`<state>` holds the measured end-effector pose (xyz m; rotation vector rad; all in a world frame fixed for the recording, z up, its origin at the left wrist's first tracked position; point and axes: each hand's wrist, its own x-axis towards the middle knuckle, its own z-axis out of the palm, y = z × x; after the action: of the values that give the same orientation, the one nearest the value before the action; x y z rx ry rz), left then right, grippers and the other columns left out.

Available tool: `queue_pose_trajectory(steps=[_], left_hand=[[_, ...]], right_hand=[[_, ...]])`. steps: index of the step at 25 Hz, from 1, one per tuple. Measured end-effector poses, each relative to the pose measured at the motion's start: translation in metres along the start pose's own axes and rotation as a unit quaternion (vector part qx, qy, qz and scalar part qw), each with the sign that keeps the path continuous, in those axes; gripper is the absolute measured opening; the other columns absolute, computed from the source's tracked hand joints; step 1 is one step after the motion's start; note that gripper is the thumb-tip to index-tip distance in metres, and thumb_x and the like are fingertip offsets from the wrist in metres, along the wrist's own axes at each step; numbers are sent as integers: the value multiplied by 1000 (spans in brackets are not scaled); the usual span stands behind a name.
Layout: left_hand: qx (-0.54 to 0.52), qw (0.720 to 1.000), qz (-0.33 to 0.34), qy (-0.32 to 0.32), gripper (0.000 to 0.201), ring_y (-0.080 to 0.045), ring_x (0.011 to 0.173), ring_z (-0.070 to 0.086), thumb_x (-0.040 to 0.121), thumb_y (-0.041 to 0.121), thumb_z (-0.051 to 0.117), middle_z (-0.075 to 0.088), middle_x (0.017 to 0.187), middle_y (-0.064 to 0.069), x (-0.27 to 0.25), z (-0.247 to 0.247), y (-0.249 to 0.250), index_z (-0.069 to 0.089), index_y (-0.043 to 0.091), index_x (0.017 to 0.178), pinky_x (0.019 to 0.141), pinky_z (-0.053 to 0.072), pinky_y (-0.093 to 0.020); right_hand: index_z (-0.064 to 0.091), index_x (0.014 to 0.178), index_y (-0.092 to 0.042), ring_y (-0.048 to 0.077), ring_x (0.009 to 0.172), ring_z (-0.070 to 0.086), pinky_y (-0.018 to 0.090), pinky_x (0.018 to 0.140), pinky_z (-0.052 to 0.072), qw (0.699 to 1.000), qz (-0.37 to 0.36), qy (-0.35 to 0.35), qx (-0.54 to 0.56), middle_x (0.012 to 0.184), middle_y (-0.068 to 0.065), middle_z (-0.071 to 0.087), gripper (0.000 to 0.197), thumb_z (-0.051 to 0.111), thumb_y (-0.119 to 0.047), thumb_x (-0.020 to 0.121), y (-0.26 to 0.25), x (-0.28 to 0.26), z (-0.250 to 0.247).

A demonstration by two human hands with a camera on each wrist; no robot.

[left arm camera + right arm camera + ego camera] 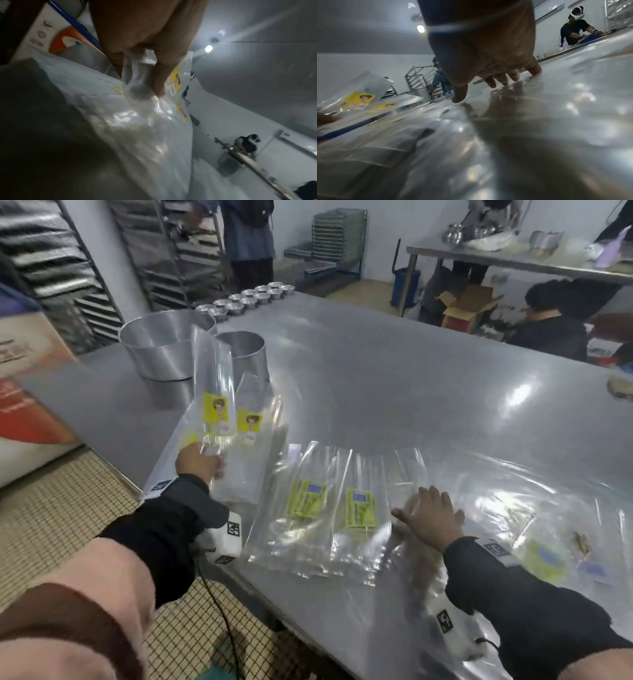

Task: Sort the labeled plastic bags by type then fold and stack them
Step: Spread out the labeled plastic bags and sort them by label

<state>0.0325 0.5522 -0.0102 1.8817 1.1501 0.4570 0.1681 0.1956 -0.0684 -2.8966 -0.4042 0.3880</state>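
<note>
My left hand (pixel 200 462) pinches the near end of a clear bag with a yellow label (pixel 214 392) and holds it tilted up above a pile of like bags (pixel 248 440) at the table's left edge. In the left wrist view the fingers (pixel 159 81) curl round the crumpled plastic (pixel 139 86). Clear bags with green labels (pixel 329 505) lie flat in the middle. My right hand (pixel 430 517) lies flat, fingers spread, on a heap of loose clear bags (pixel 513 508); the right wrist view shows its fingers (pixel 503 79) pressed on the plastic.
Two metal ring moulds (pixel 164 344) (pixel 245 354) stand behind the yellow-label pile. A row of small foil cups (pixel 253 297) lines the steel table's (pixel 394 371) far edge. A printed carton (pixel 24 392) sits left of the table. Other people work beyond.
</note>
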Motion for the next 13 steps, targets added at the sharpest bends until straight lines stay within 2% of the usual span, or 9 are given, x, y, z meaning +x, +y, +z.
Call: queue_pose_trajectory(steps=[1,2,3,4,6,8,10,13], left_hand=[[5,1000,-21,0,14,-5,35,51,83,-3,66,53,86,-16,11,-2,-8,52,0,82,37,41,-19],[35,999,-38,-6,16,-10,46,58,82,-1,68,54,90,-18,19,-5,-14,52,1,77,45,46,-24],[87,995,-46,-13,14,-21,67,64,82,4,69,57,95,-22,26,-6,-20,56,-1,79,58,46,-31],[127,991,-43,-17,16,-31,88,63,82,7,69,60,102,-26,30,-8,-25,60,-5,88,73,44,-36],[169,985,-44,-15,37,-40,109,55,80,9,70,59,116,-27,36,-9,-34,57,-9,110,85,40,-38],[178,982,-59,-7,60,-39,118,50,76,11,75,53,126,-26,39,-7,-40,45,-7,125,91,39,-39],[196,979,-63,-4,75,-40,123,44,73,17,79,48,131,-25,43,-5,-41,37,-5,130,98,35,-41],[281,958,-53,9,71,-36,126,37,72,26,77,42,134,-23,40,-2,-38,43,0,128,102,28,-41]], right_hand=[[32,138,-10,28,137,22,54,109,23,1000,4,2,0,144,7,30,72,48,-59,87,1,1,2],[34,136,-11,28,136,23,54,109,23,1000,6,3,3,144,7,31,69,49,-57,87,1,3,5],[36,135,-11,27,136,24,55,109,23,1000,5,4,5,144,6,31,68,50,-57,87,3,4,7],[36,135,-12,27,136,24,55,109,22,1000,4,6,6,145,6,30,67,50,-56,87,4,4,8],[35,137,-14,25,138,23,55,110,21,1000,2,12,1,147,4,29,68,49,-57,87,7,4,10],[34,138,-15,24,138,22,54,110,21,1000,-1,17,-1,149,3,27,68,48,-57,87,9,2,11],[31,140,-15,23,140,20,54,111,20,1000,-3,17,-5,152,3,24,69,46,-57,88,9,-1,11],[32,141,-14,24,140,21,52,111,21,1000,-2,-4,1,151,3,25,68,44,-57,89,8,-1,7]])
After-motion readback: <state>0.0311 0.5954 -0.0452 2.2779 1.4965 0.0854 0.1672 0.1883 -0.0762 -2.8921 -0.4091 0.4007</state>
